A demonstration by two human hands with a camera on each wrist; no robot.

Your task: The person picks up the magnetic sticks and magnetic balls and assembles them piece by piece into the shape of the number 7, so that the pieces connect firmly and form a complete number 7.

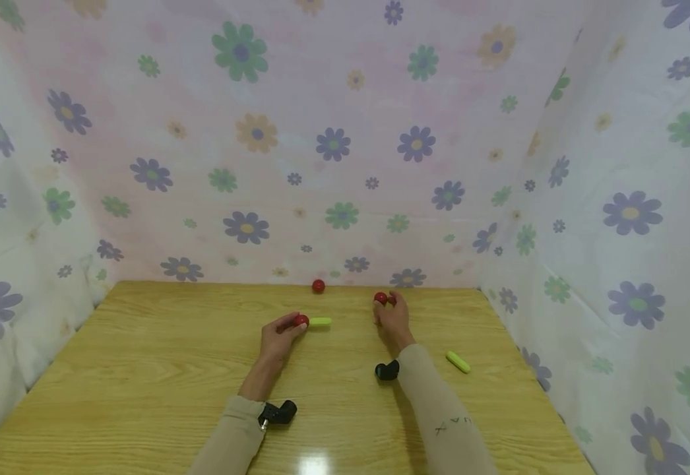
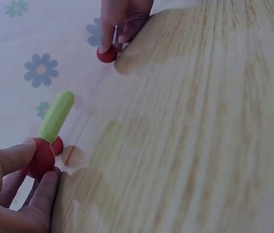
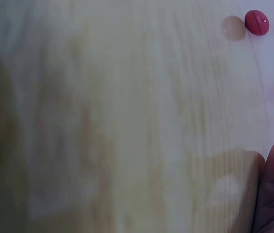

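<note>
My left hand (image 1: 280, 340) pinches a red ball (image 2: 41, 158) between thumb and fingers. A yellow-green stick (image 2: 56, 116) points out from that ball, and whether the two are joined cannot be told. Toward the back of the table, my right hand (image 1: 394, 320) holds another red ball (image 1: 380, 298) at its fingertips. A second bit of red (image 1: 392, 299) shows among those fingers, mostly hidden. In the right wrist view only part of the right hand (image 3: 272, 194) appears, at the edge. A third red ball (image 1: 318, 286) with a seam rests at the table's back edge.
A loose yellow-green stick (image 1: 458, 362) lies on the wooden table (image 1: 143, 369), to the right of the right forearm. Flower-printed cloth (image 1: 297, 198) hangs behind the table and along both sides. Each wrist wears a small black camera (image 1: 387, 371).
</note>
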